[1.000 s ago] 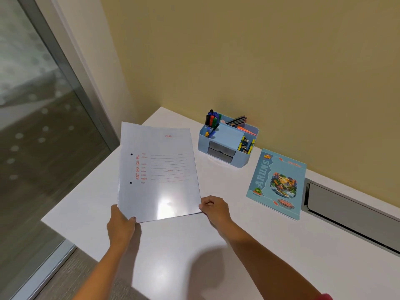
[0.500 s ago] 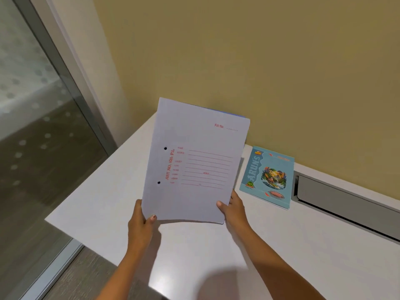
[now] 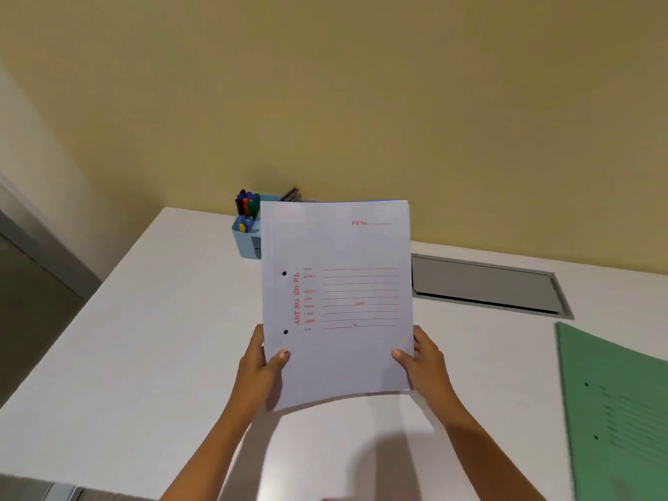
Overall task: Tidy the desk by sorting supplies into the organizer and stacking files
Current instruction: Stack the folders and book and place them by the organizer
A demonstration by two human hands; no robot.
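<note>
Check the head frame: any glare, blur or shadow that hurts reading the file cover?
Head view: no glare on the white file, big red print readable, small labels soft. Head view, right edge: green folder smeared. Head view, bottom: soft shadows on the desk below the file.

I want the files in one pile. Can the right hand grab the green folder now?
Probably not yet. The right hand pinches the white file, as does the left hand. The green folder lies flat on the desk to its right, nothing between, so once freed it likely could.
</note>
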